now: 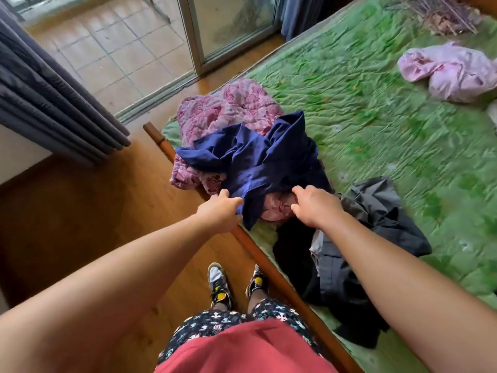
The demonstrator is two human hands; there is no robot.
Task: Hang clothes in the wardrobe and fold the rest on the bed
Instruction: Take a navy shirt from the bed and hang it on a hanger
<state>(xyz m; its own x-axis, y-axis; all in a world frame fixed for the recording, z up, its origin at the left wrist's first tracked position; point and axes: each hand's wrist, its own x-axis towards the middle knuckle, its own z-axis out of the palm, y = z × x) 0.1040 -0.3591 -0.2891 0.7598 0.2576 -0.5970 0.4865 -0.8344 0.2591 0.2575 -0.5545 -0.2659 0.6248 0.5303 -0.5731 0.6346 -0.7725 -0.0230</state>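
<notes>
Navy is the colour of the garment (252, 157), crumpled over a pink quilt (231, 103) at the near edge of the bed (376, 117), at 12 o'clock from the person. The left hand (219, 211) at 11 o'clock and the right hand (314, 204) at 1 o'clock each hold its hem in a closed grip. At 3 o'clock of it lie dark grey clothes (376, 211).

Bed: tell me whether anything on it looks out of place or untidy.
The pink floral quilt is bunched at the corner, spilling over the wooden bed rail. A crumpled navy blue garment lies on it, a dark grey and black clothes heap sprawls beside it, and a pale pink garment lies wadded apart.
</notes>
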